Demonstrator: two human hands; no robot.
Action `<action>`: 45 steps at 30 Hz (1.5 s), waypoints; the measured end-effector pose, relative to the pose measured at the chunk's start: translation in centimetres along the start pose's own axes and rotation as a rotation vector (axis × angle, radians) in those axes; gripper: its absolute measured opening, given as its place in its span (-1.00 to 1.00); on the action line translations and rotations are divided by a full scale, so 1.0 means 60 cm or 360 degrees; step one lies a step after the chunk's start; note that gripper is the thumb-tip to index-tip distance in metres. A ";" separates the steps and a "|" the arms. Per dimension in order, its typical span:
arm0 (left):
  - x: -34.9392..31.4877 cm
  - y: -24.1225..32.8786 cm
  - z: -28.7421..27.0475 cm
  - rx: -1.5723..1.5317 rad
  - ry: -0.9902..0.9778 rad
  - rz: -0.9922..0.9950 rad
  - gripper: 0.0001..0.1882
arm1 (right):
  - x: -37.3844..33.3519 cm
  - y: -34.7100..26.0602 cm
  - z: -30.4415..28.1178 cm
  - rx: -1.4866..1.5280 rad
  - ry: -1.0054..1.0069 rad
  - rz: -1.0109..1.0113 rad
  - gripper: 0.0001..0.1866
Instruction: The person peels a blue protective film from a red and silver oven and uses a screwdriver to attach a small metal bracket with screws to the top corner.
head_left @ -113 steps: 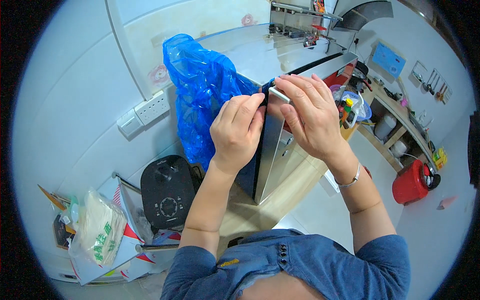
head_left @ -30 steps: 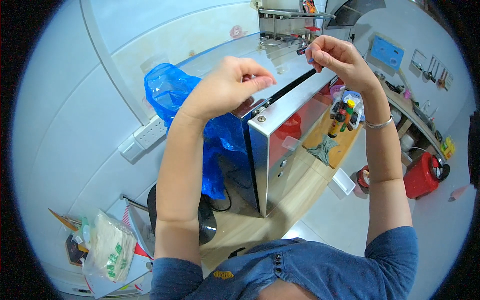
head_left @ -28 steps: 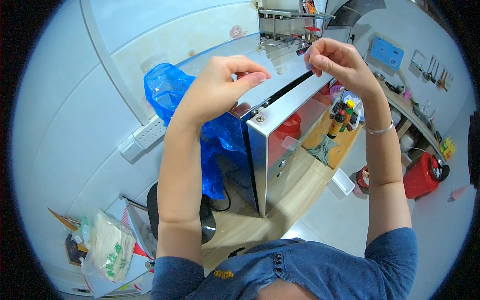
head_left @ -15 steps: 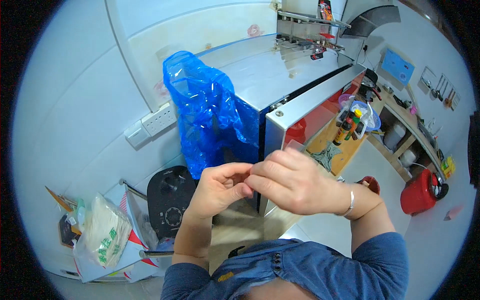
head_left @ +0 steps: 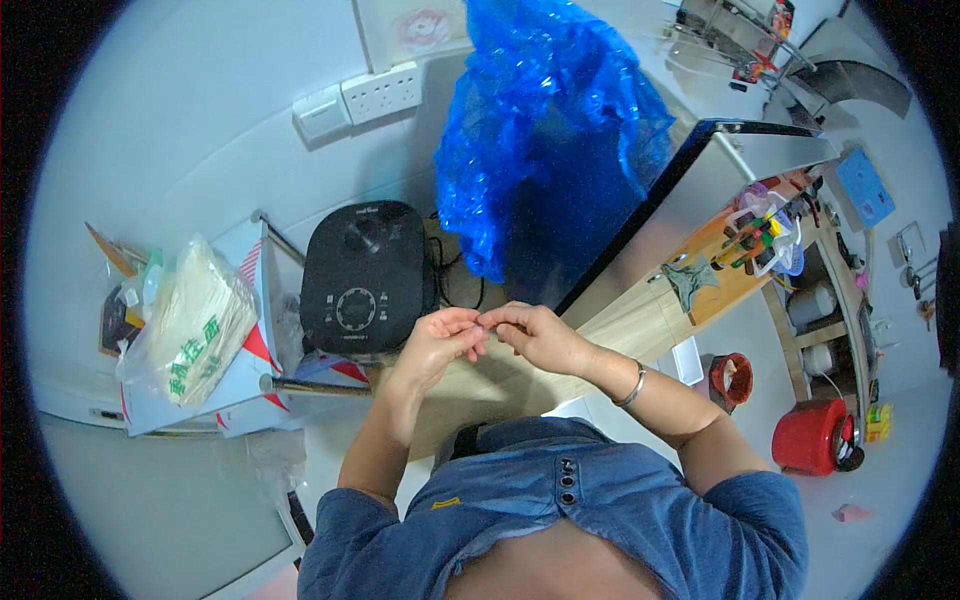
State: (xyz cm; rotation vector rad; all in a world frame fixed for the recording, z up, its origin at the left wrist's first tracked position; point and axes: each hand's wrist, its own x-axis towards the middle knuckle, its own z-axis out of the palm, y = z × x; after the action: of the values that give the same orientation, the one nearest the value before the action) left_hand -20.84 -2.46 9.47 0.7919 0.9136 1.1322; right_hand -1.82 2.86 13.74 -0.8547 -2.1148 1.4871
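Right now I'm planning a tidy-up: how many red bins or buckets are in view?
2: a smaller red bin just right of the white tray, and a larger red bucket farther right. Others may be hidden.

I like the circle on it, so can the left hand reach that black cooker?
Probably yes: the left hand is just beside the black cooker and nothing seems to block the way, though it is held close to the right hand.

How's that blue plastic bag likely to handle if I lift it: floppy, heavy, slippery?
The blue plastic bag will probably flop, since it sags in loose creases. It seems light for its size, as it looks thin and translucent. Its shiny highlights suggest it may be slippery.
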 end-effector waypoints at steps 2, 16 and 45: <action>-0.009 -0.024 -0.018 -0.0055 0.0045 0.0001 -0.83 | 0.007 0.010 0.011 0.0038 -0.0056 0.0059 -0.78; -0.051 -0.343 -0.254 0.1722 0.0621 -0.0237 -0.71 | -0.008 0.062 0.037 -0.0412 -0.0464 0.0142 -0.79; 0.066 0.207 0.276 0.1436 0.0505 0.2470 -0.72 | -0.106 -0.236 -0.197 -0.1760 0.1747 -0.1321 -0.62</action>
State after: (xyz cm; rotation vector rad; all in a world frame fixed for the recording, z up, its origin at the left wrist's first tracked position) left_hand -10.15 3.33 26.67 2.3287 1.0272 2.2215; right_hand 6.91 3.17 31.15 -0.6560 -1.7872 -0.5972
